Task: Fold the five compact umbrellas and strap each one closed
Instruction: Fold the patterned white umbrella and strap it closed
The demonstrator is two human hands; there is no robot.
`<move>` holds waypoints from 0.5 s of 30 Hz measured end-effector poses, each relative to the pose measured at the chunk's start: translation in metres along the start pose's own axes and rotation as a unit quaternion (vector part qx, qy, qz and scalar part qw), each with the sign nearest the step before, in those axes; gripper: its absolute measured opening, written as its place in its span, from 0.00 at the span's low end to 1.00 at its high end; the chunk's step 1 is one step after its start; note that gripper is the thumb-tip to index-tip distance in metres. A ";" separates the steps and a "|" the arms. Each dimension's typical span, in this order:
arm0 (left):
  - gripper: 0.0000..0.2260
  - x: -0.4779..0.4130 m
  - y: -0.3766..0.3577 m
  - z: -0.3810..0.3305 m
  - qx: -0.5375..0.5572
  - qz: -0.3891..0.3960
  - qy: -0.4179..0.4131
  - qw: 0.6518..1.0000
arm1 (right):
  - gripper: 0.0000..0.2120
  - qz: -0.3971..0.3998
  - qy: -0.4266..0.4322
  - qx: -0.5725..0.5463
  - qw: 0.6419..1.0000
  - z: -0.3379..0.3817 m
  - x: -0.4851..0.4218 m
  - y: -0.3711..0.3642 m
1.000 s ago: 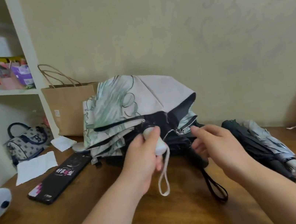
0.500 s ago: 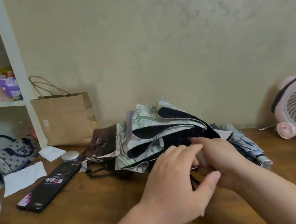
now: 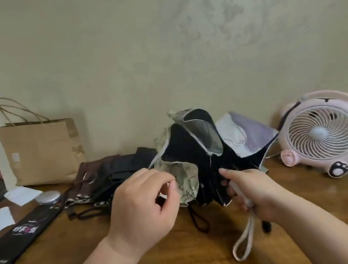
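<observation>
While right grip (image 3: 254, 190) holds one printed umbrella (image 3: 189, 143), one brown umbrella (image 3: 84, 180), one fan (image 3: 322, 133).

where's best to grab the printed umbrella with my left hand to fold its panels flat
Probably the loose outer edge of the nearest panel, coming from the left. The right hand grips the handle of the printed umbrella, whose panels splay up and outward. The near one curls towards the left hand, which appears to pinch its edge.

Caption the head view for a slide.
Right hand grips the floral umbrella by its handle; left hand pinches a canopy panel.
</observation>
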State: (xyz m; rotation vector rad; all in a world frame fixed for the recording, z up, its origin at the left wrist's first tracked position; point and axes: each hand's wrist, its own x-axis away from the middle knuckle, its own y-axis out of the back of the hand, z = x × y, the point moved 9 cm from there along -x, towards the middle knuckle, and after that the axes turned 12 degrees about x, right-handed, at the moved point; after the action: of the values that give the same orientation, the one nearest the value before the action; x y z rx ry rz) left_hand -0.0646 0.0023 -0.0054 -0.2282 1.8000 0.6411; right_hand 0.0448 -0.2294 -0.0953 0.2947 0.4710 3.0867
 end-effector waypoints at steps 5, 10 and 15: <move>0.06 -0.001 0.002 0.001 -0.019 -0.017 -0.005 1.000 | 0.13 0.004 0.065 0.063 0.996 -0.001 0.009 0.020; 0.09 0.003 0.001 0.033 -0.067 -0.013 0.117 0.991 | 0.18 0.126 0.070 0.000 0.989 -0.006 0.008 0.019; 0.17 0.034 -0.020 0.086 0.039 0.056 0.362 0.930 | 0.16 0.192 0.068 -0.039 0.978 -0.020 0.010 0.008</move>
State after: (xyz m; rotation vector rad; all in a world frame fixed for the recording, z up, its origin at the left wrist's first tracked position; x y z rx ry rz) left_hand 0.0046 0.0368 -0.0599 -0.3400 2.5591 0.6036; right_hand 0.0317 -0.2427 -0.1096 0.1944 0.3268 3.5087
